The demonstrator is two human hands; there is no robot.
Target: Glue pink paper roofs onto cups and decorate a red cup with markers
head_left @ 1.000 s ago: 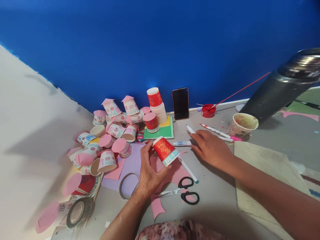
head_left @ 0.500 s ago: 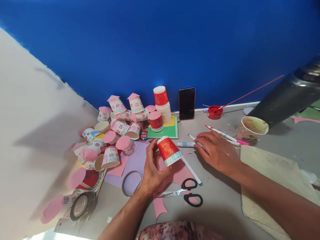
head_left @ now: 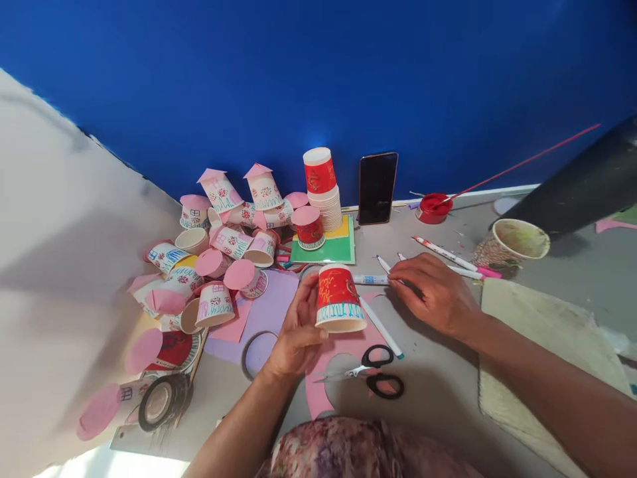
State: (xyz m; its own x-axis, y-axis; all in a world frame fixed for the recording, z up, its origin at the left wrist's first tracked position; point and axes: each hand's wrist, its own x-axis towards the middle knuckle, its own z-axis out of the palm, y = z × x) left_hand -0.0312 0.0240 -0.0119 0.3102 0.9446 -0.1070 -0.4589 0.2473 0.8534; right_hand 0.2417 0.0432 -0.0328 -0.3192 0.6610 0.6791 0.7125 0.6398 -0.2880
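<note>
Currently, the left hand (head_left: 294, 340) holds a red paper cup (head_left: 339, 287) above the table (head_left: 423, 411), base up, its opening tipped slightly toward the viewer. The thumb presses near the lower rim and the other fingers curl round the cup's left side, pinching it. Blue-green strokes run along the white band by the rim.

To the right, the right hand (head_left: 438, 295) rests low over the table, its fingers bent and close together at a blue-tipped pen (head_left: 383, 263) and the end of a white marker with a blue label (head_left: 371, 279). Whether they pinch the pen or only touch it, I cannot tell.

Below the cup, black-handled scissors (head_left: 385, 394) lie across cut pink paper (head_left: 318, 400), with a teal-ended white pen (head_left: 385, 335) just beside them. Behind, a stack of cups (head_left: 331, 211) and a red cup with a pink disc on it (head_left: 309, 234) stand on a green and yellow pad (head_left: 323, 255). Nearby, a phone (head_left: 378, 189) leans against the blue wall (head_left: 318, 73). Leftward, decorated cups (head_left: 215, 307) lie heaped, 2 of them wearing pink cones.
</note>
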